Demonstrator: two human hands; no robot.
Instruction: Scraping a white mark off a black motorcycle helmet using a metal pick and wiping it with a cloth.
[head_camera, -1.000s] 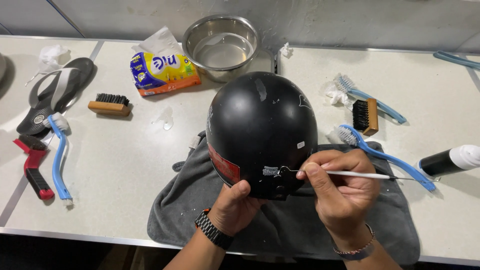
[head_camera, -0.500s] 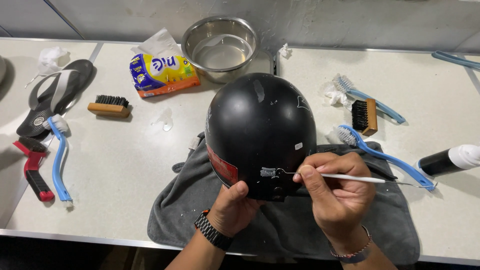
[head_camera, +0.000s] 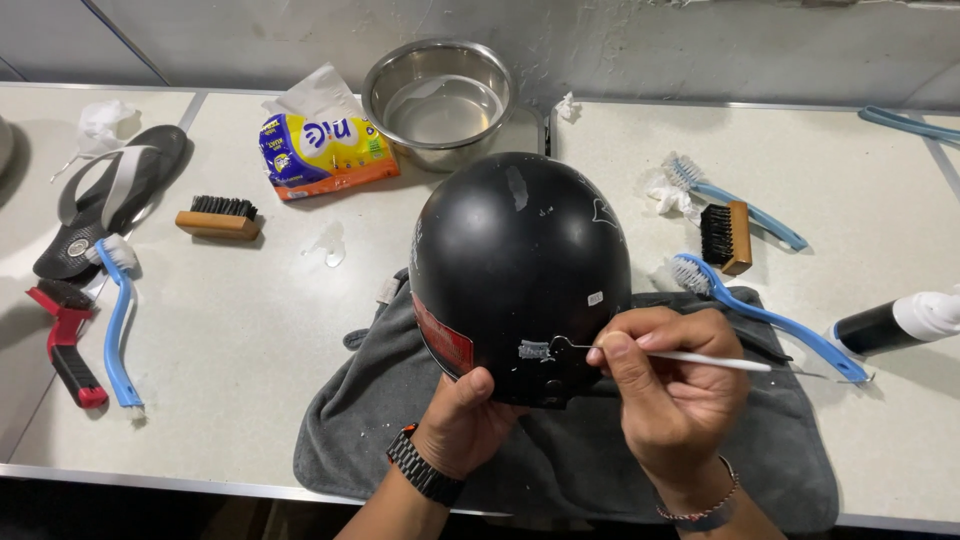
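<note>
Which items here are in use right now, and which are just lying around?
In use: black helmet, steadied by left hand; thin white stick, pinched in right hand; grey towel underneath.

Lying about: steel bowl, blue brushes, wooden brushes, sandal, yellow packet.

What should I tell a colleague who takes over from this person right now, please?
Left hand: grips the lower rim of the black helmet, steadying it on the grey towel.
Right hand: pinches a thin white stick, its tip at the small fitting on the helmet's near side.
Nearby: steel bowl behind the helmet, blue brushes and a wooden brush to the right.
Done: white residue shows around the fitting, so work there is under way.
Left: pale marks on the shell remain.
</note>
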